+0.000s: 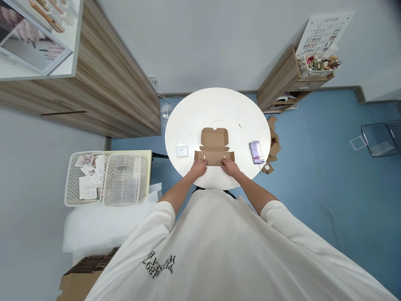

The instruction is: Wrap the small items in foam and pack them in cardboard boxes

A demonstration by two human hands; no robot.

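Lying open on the white round surface (216, 104), the cardboard mailer box (214, 139) is appearing light, stiff in its panels, probably yielding at creases and slightly grippy. Left hand (198, 168) and right hand (231, 168) are touching its near corners, likely sound holding points; fingers are curving over the cardboard; cannot tell whether either is pinching.

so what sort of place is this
Probably a small workroom, perhaps tied to a nail business: a partly folded cardboard box on a round white table, plastic baskets of cards and clear packaging, and a photo of hands on the cabinet.
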